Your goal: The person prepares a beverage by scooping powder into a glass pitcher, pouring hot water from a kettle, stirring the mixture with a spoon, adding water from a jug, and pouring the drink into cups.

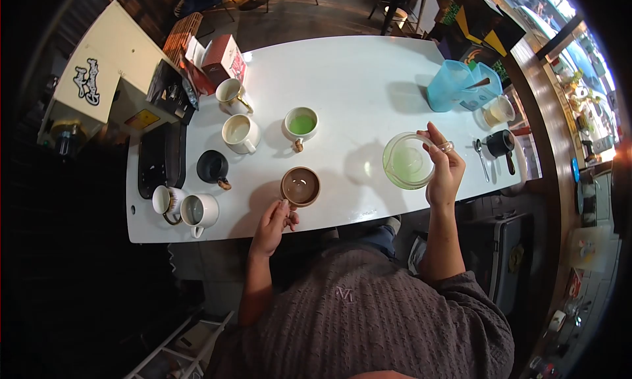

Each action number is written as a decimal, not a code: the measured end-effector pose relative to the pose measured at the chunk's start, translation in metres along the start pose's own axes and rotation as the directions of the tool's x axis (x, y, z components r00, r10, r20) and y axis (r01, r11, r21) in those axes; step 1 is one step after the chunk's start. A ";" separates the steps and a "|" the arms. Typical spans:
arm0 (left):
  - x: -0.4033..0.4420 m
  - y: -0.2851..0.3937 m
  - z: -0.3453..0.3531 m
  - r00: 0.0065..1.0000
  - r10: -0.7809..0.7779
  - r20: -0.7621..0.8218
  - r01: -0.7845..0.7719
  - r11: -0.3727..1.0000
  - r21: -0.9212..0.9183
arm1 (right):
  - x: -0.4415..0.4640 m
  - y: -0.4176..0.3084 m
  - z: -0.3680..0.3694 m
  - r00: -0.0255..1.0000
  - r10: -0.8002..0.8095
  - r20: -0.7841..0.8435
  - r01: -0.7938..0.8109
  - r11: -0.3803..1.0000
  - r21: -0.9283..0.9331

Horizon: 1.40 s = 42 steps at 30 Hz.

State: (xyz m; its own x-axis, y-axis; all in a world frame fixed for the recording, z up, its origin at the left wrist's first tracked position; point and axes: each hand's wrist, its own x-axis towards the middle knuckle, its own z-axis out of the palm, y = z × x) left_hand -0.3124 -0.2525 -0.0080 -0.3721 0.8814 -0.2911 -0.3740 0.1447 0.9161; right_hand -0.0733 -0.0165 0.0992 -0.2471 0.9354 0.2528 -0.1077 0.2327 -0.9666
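My left hand (272, 226) pinches the handle of a brown cup (301, 187) near the table's front edge; its inside looks brown and shiny. On the right, my right hand (443, 167) grips a clear glass pitcher (406, 162) with pale green liquid in it. A white cup with green liquid (302, 123) stands behind the brown cup, its handle toward me. To the left are a dark cup (212, 167) and a white mug (240, 133).
Further mugs (199, 210) stand at the front left of the white table (349, 69). A red and white box (224, 59) is at the back left. Blue containers (450, 86), a spoon (482, 160) and a small black pot (500, 144) are at the right.
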 end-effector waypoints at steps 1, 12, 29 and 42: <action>-0.001 0.006 0.008 1.000 -0.006 0.012 0.006 0.999 -0.033 | 0.001 -0.003 -0.002 1.000 0.002 -0.009 -0.002 1.000 -0.001; 0.037 0.050 0.082 0.938 -0.009 0.346 -0.033 0.993 0.114 | 0.027 -0.056 -0.018 0.982 -0.183 0.050 0.184 0.982 -0.031; 0.055 0.082 0.138 0.932 0.159 0.326 -0.164 0.986 -0.010 | 0.081 -0.118 -0.015 0.745 -0.558 0.366 0.655 0.717 -0.240; 0.042 0.098 0.170 0.962 0.238 0.133 -0.225 0.969 -0.107 | 0.128 -0.137 0.004 0.462 -0.612 0.642 0.834 0.546 -0.079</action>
State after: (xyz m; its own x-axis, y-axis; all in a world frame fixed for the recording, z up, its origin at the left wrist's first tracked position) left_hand -0.2202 -0.1253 0.1162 -0.3336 0.9424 -0.0255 -0.3693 -0.1057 0.9233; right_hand -0.0939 0.0709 0.2638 -0.6662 0.1185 0.7363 -0.1885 0.9285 -0.3200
